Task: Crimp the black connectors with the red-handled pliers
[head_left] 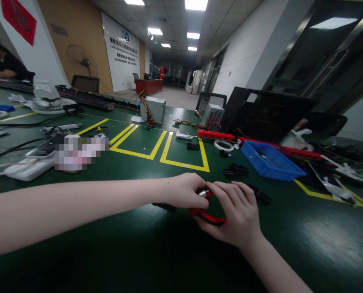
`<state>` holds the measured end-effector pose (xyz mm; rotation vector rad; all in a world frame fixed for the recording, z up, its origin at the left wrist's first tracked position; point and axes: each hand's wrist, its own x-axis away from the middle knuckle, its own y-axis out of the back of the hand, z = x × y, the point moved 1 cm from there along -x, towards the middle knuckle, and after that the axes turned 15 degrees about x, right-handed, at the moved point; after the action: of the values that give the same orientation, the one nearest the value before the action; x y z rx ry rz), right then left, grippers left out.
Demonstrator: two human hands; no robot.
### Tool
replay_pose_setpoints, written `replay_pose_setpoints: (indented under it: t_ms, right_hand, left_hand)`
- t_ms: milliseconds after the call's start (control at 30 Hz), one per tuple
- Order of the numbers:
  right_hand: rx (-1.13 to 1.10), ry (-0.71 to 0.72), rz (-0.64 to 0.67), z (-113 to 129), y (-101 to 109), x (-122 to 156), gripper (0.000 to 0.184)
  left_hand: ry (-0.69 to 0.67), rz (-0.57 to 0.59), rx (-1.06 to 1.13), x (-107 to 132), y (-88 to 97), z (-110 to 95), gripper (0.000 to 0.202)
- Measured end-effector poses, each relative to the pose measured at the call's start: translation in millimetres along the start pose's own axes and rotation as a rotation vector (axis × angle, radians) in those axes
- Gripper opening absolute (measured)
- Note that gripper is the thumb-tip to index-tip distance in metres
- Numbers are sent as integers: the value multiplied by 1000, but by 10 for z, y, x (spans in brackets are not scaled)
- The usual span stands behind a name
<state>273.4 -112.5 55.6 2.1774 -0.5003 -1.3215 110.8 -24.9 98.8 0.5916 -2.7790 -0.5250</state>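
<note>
My right hand [239, 209] is wrapped round the curved red-and-black handles of a pliers-like tool [211, 217] over the near part of the green table. Its working end is mostly covered by my fingers. My left hand [185, 191] meets it from the left, thumb and fingers closed in a pinch at a small silvery piece [203, 193]. Whether that piece belongs to the tool or is separate, I cannot tell. A dark object [165, 206] lies partly hidden below my left wrist, and black parts [261, 195] lie just beyond my right hand.
A blue bin [271, 160] stands right of more black parts [236, 170]. Yellow tape outlines [184, 165] mark the table [108, 260]. Behind are a metal power supply [153, 109] and a dark panel [266, 114]. A white power strip [30, 169] lies left; a person [9, 63] sits farther back.
</note>
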Motion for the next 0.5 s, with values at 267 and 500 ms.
replay_pose_setpoints:
  t_ms: [267,500]
  right_hand:
    - [23,10,3,-4,31,-27,54]
    - [3,34,8,-7,34,-20,49]
  left_hand:
    - [-16,-17,122,-14,26,63,26]
    - [9,19,181,10,33,98,34]
